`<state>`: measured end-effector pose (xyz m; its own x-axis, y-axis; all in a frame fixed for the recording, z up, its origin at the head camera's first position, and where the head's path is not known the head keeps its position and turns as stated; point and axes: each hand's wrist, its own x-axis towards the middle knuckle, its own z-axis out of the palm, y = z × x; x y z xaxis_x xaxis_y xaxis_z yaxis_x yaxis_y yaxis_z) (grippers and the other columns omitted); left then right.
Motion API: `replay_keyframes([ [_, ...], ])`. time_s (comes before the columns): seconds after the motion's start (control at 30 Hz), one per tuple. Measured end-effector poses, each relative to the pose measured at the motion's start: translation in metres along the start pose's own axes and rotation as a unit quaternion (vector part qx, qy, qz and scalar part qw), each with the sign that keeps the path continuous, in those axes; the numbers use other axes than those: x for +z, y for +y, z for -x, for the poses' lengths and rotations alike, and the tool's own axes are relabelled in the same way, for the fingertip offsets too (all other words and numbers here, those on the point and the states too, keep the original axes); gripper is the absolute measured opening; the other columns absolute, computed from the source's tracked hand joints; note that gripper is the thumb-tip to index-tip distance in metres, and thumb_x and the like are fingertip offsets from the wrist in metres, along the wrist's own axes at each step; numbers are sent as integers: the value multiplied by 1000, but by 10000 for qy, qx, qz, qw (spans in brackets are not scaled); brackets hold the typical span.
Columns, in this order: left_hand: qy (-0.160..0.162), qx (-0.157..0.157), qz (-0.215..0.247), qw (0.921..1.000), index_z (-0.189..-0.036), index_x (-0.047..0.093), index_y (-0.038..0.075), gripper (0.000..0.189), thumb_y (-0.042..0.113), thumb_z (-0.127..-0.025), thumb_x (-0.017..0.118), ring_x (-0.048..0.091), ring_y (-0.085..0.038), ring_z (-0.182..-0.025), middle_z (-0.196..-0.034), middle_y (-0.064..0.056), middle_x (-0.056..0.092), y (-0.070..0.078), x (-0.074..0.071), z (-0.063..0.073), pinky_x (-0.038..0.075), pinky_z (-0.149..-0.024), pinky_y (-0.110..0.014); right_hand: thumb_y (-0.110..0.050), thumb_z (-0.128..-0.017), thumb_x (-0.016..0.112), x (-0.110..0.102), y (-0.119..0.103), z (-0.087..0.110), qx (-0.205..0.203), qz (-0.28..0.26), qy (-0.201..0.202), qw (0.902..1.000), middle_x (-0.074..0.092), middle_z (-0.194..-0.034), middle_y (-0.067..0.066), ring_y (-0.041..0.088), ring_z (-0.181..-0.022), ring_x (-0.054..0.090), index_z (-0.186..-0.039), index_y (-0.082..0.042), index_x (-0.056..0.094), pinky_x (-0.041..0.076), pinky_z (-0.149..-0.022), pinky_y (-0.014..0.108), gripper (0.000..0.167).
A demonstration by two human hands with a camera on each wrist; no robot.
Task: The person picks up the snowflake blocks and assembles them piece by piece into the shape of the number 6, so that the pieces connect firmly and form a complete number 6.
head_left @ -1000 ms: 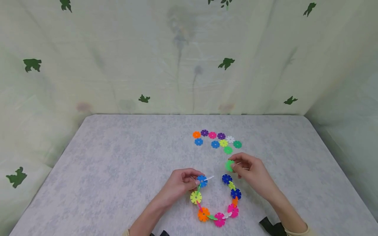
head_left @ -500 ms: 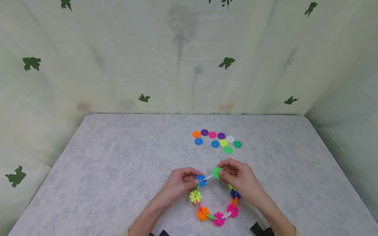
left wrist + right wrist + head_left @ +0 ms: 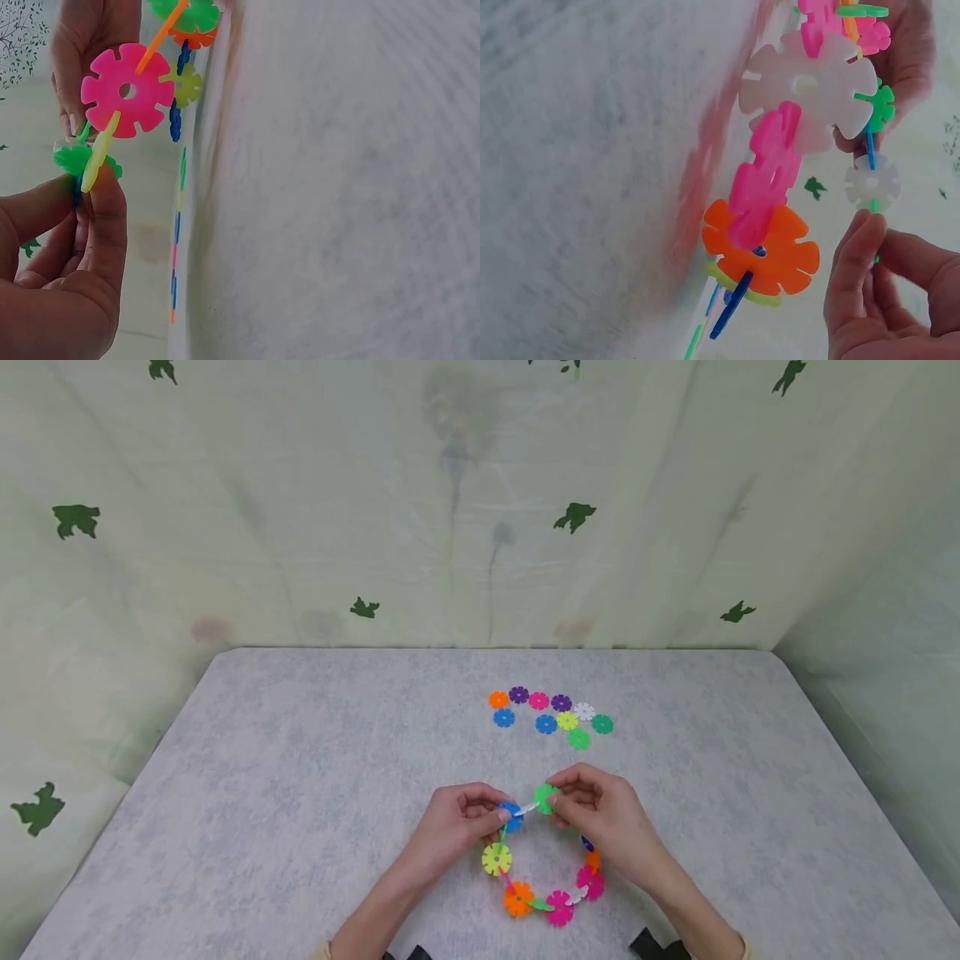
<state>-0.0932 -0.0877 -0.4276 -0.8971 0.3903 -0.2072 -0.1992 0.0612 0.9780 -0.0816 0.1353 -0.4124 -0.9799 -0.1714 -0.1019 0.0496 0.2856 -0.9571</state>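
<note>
A curved chain of slotted plastic snowflake discs hangs between the hands, with a yellow disc point(image 3: 497, 859), an orange disc point(image 3: 518, 900) and a pink disc point(image 3: 559, 908) along its lower part. My left hand point(image 3: 459, 821) pinches the blue disc point(image 3: 513, 817) at one end. Thumb and fingers of my right hand point(image 3: 606, 810) pinch a light green disc point(image 3: 544, 798). Between these two, a white disc point(image 3: 872, 184) spans the gap, and the green one meets its edge in the right wrist view. The chain's other end, with its dark blue discs, is mostly hidden behind the right hand.
Loose discs lie farther back on the grey table point(image 3: 300, 760), among them an orange disc point(image 3: 498, 700), a white disc point(image 3: 584, 712) and a green disc point(image 3: 602, 724). A pale curtain point(image 3: 300, 527) rises behind the table's far edge.
My right hand has moved left and slightly down with the light green disc, bringing it from apart to the white disc's edge. The left hand stays nearly in place, holding the blue disc.
</note>
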Motion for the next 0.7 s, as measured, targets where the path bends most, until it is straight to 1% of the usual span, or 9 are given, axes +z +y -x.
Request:
replay_keyframes([
  [0.1, 53, 30, -73, 10000, -100, 70, -3, 13, 6, -91, 69, 55, -16, -62, -79, -13, 68, 0, 0, 1, 50, -61, -24, -4, -91, 69, 2, -2, 1, -54, 157, -33, 9999, 67, -85, 9, 31, -72, 65, -103, -5, 68, 57, -65, 38, 12],
  [0.23, 71, 82, -187, 9998, -98, 71, -3, 11, 5, -91, 69, 54, -17, -61, -77, -13, 68, 0, -1, 1, 49, -59, -24, -3, -91, 69, 5, -3, 1, -36, 151, -76, 9999, 67, -86, 8, 29, -71, 65, -102, -5, 70, 57, -64, 37, 12],
  [0.3, 43, 77, -192, 9998, -99, 71, -3, 11, 5, -91, 69, 54, -17, -61, -77, -12, 68, -1, -2, 1, 49, -59, -24, -3, -91, 69, 5, -3, 0, -56, 126, -88, 9999, 67, -86, 7, 29, -71, 65, -103, -6, 70, 57, -65, 37, 12],
  [0.33, 2, 54, -173, 9998, -99, 70, -3, 12, 5, -91, 69, 55, -17, -61, -78, -11, 68, -1, -2, 1, 50, -60, -24, -3, -91, 69, 5, -2, 0, -77, 145, -101, 9998, 67, -86, 7, 29, -71, 65, -104, -7, 71, 56, -63, 35, 13],
  [0.37, -58, 23, -143, 9999, -101, 70, -3, 13, 6, -92, 69, 55, -17, -61, -80, -11, 67, -1, -2, 1, 51, -61, -25, -3, -91, 68, 5, -1, 0, -125, 175, -133, 9997, 67, -88, 6, 29, -72, 65, -105, -7, 71, 56, -64, 33, 14],
  [0.5, -322, -72, -130, 9994, -109, 68, 1, 19, 14, -94, 67, 58, -16, -61, -88, -7, 65, -2, 1, 0, 50, -62, -27, -4, -91, 69, 5, 2, 0, -431, 264, -399, 9979, 67, -99, 2, 24, -85, 66, -110, -15, 73, 56, -73, 28, 23],
  [0.57, -420, -99, -177, 9989, -112, 67, 4, 22, 18, -95, 67, 58, -16, -59, -89, -5, 65, -1, 2, 0, 50, -60, -27, -4, -91, 69, 6, 2, 1, -583, 227, -568, 9964, 66, -104, 0, 21, -93, 65, -112, -18, 73, 55, -82, 28, 27],
  [0.63, -443, -159, -204, 9987, -111, 67, 5, 23, 21, -94, 68, 56, -16, -56, -82, -5, 66, -1, 3, -1, 48, -57, -27, -4, -91, 69, 6, 2, 2, -612, 146, -726, 9954, 66, -106, -2, 19, -97, 64, -113, -22, 73, 54, -85, 28, 29],
  [0.7, -407, -211, -221, 9987, -109, 68, 5, 22, 21, -94, 69, 52, -16, -53, -74, -5, 65, 0, 4, 0, 45, -54, -26, -5, -91, 69, 7, 2, 3, -600, 107, -835, 9946, 66, -107, 0, 20, -97, 63, -116, -22, 72, 53, -85, 28, 30],
])
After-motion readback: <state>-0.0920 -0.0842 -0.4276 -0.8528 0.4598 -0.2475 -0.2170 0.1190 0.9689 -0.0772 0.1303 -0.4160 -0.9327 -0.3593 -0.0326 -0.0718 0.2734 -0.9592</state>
